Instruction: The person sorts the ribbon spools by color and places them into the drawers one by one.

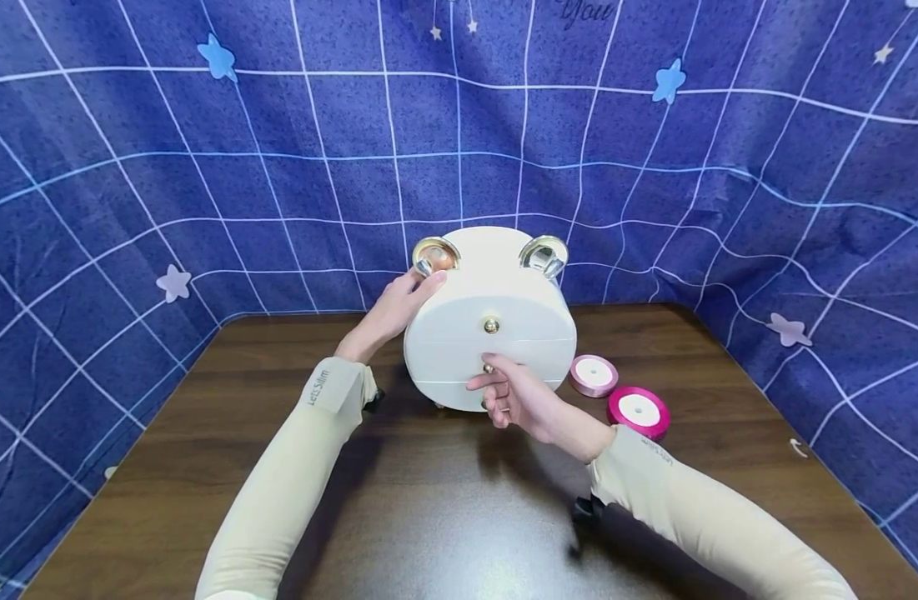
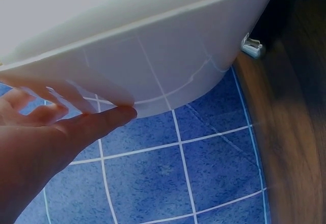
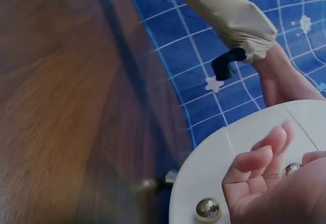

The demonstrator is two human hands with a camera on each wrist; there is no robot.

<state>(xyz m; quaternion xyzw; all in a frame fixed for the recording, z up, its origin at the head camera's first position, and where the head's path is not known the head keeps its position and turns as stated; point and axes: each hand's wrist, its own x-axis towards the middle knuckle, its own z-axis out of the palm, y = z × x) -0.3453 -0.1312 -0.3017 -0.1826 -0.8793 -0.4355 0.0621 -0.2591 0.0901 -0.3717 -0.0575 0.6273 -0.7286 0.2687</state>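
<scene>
A white rounded drawer box (image 1: 459, 333) shaped like an alarm clock stands upright on the table, with two shiny gold bells (image 1: 544, 255) on top. My left hand (image 1: 394, 310) rests against its upper left side beside the left bell. In the left wrist view, the left thumb (image 2: 114, 119) touches the glossy white side. Small gold knobs run down the front, including the top knob (image 1: 491, 325). My right hand (image 1: 529, 402) is at the middle knob (image 3: 292, 169), thumb and fingers spread around it with a visible gap. The lower knob (image 3: 208, 210) shows beside the fingers.
Right of the box lie a pale pink ribbon roll (image 1: 594, 376) and a bright magenta ribbon roll (image 1: 639, 412). The brown wooden table (image 1: 428, 517) ends at a blue gridded curtain (image 1: 338, 183) behind and at the sides.
</scene>
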